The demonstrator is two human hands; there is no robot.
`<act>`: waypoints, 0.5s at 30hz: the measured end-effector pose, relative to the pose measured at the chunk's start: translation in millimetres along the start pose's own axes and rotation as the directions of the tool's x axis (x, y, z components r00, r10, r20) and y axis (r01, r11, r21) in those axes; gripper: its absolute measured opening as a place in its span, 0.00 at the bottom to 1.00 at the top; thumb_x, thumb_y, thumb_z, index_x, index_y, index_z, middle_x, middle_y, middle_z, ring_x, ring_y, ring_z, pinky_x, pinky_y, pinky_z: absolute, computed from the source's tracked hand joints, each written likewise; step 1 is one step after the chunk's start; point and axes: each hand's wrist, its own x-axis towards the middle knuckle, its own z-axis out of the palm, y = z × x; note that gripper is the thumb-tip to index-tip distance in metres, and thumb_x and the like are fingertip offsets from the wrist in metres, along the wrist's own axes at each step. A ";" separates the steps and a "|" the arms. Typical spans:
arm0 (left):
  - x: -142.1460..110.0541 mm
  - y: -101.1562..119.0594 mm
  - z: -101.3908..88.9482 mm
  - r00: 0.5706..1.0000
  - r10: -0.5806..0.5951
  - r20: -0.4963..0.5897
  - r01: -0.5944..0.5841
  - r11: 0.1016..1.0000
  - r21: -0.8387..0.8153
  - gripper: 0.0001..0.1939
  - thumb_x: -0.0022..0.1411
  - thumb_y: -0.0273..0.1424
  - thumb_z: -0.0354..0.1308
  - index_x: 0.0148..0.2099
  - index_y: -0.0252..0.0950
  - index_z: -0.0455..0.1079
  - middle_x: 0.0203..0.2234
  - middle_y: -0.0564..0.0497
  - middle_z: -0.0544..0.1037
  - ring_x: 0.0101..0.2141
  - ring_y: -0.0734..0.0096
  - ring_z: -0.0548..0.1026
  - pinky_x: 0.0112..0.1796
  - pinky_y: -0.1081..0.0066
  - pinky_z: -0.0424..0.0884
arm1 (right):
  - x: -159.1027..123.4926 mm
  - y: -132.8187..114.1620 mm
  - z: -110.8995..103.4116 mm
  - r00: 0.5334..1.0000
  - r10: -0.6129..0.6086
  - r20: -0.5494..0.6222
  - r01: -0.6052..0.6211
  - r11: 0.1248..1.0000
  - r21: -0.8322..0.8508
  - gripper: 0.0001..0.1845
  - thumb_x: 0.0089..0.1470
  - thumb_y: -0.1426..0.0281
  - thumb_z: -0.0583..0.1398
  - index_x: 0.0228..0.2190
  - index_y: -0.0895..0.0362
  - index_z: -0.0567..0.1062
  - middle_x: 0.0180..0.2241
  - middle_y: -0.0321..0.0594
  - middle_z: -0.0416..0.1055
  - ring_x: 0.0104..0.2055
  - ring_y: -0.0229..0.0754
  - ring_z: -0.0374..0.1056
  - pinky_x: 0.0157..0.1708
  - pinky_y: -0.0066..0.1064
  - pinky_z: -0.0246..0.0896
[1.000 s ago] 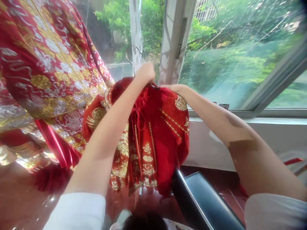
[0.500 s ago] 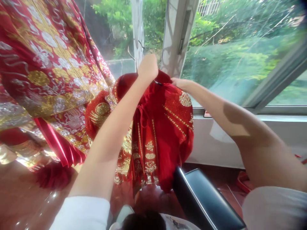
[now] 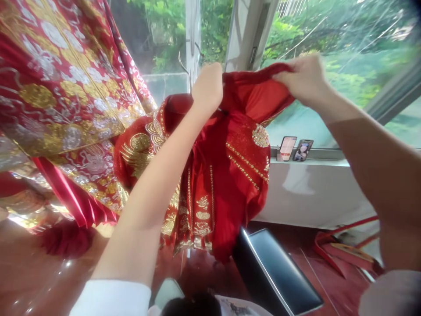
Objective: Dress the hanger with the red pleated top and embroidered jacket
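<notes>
One red jacket (image 3: pixel 243 140) hangs at six o'clock from the left hand (image 3: pixel 208 87), which is curled; what it grips, I cannot surely tell. The right hand (image 3: pixel 307 81), at three o'clock from the left, pinches the jacket's lifted edge. Below it at six o'clock, past open room, two phones (image 3: pixel 288 149) stand on the sill (image 3: pixel 329 163).

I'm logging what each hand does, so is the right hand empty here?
No, the right hand grips the edge of raised red cloth in front of the window.
</notes>
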 end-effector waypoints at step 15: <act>0.7 -3.0 -4.1 0.997 0.076 -0.004 -0.076 0.996 0.052 0.16 0.66 0.32 0.45 0.50 0.42 0.71 0.49 0.45 0.75 0.48 0.58 0.72 0.48 0.60 0.66 | -20.9 20.7 -56.1 0.951 -0.045 0.306 0.259 0.657 -0.708 0.23 0.57 0.55 0.60 0.41 0.63 0.73 0.36 0.53 0.75 0.36 0.44 0.67 0.35 0.34 0.52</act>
